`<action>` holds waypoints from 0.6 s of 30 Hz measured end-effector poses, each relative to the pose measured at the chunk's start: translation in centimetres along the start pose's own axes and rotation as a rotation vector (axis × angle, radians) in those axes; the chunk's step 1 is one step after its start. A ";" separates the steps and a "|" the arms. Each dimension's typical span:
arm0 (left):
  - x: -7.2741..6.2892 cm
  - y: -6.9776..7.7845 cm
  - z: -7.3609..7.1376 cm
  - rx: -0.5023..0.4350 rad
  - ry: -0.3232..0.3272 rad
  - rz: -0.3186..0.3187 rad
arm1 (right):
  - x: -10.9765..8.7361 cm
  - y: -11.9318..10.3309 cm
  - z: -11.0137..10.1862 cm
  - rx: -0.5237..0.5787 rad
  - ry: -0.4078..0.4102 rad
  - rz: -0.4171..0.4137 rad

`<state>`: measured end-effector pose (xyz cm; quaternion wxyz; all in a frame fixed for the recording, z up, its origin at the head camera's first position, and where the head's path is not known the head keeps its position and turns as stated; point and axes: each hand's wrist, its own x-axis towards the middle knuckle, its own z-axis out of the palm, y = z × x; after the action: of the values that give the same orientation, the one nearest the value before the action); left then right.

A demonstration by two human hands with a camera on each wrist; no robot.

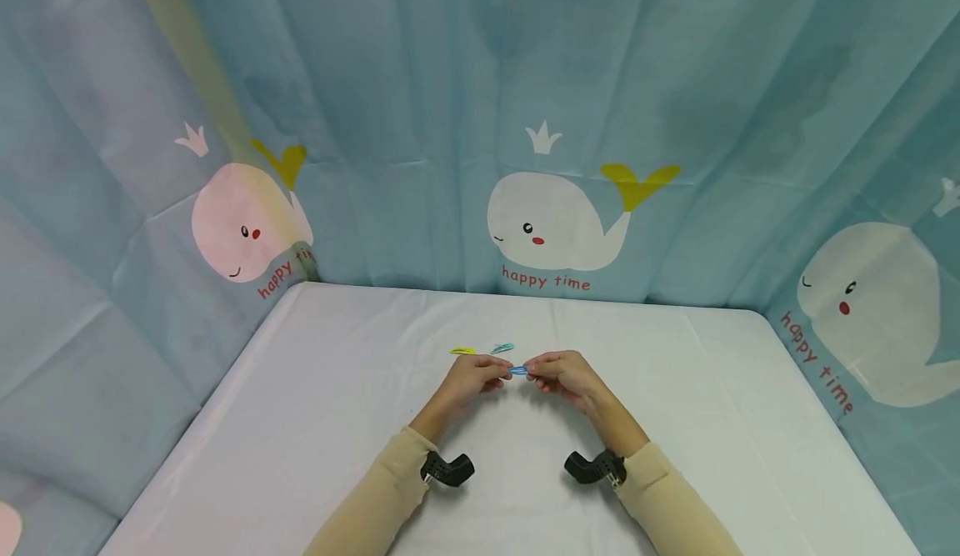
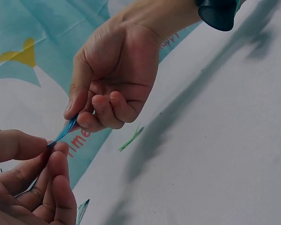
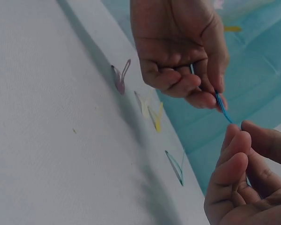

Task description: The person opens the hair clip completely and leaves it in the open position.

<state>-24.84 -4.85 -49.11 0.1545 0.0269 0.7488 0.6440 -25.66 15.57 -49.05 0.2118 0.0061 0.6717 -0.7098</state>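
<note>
Both grips (image 1: 471,375) (image 1: 567,376) on slender blue clip (image 1: 518,370)

The left hand (image 1: 471,378) and right hand (image 1: 568,378) hide both ends of the blue clip (image 1: 518,370), too small in the head view for detail. Beyond the blue clip, the teal clip (image 1: 502,348) shows only partly in the left wrist view. Nearer than the blue clip, the head view's bottom edge cuts both sleeves (image 1: 371,493); far right of it, a whale print (image 1: 873,314) is cropped.

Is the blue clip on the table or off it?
Off: the left hand and right hand pinch the blue clip by opposite ends, raised above the table in both wrist views.
</note>
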 end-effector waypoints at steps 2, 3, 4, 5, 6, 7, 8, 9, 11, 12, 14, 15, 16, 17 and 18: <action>-0.2 0.1 -0.1 -0.023 -0.006 -0.009 | -0.1 0.0 0.1 0.027 -0.007 0.003; -0.3 0.2 -0.1 -0.036 -0.009 -0.011 | -0.1 0.0 0.2 0.040 -0.011 0.005; -0.4 0.2 -0.1 -0.049 -0.014 -0.012 | -0.2 0.0 0.2 0.054 -0.013 0.007; -0.5 0.2 -0.2 -0.060 -0.017 -0.012 | -0.3 -0.1 0.3 0.065 -0.015 0.010; -0.6 0.3 -0.2 -0.069 -0.021 -0.012 | -0.3 -0.1 0.3 0.071 -0.016 0.011; -0.6 0.3 -0.2 -0.079 -0.022 -0.014 | -0.4 -0.1 0.4 0.076 -0.018 0.014; -0.7 0.3 -0.2 -0.088 -0.022 -0.014 | -0.4 -0.1 0.4 0.078 -0.020 0.016; -0.8 0.3 -0.3 -0.097 -0.023 -0.014 | -0.5 -0.1 0.5 0.080 -0.021 0.019; -1.0 0.4 -0.3 -0.112 -0.022 -0.019 | -0.6 -0.2 0.6 0.077 -0.020 0.025; -1.0 0.4 -0.3 -0.121 -0.022 -0.020 | -0.6 -0.2 0.6 0.075 -0.020 0.027; -1.1 0.4 -0.4 -0.131 -0.024 -0.019 | -0.6 -0.2 0.7 0.072 -0.024 0.030; -1.2 0.4 -0.5 -0.137 -0.025 -0.022 | -0.7 -0.2 0.7 0.073 -0.024 0.031; -1.2 0.4 -0.5 -0.142 -0.025 -0.026 | -0.7 -0.2 0.7 0.077 -0.023 0.032; -1.3 0.4 -0.6 -0.145 -0.023 -0.029 | -0.7 -0.3 0.8 0.078 -0.025 0.032; -1.4 0.5 -0.6 -0.146 -0.022 -0.032 | -0.8 -0.3 0.8 0.081 -0.027 0.033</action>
<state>-23.78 -5.68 -48.32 0.1745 0.0103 0.6984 0.6940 -24.82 15.01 -48.48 0.2320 0.0159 0.6394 -0.7329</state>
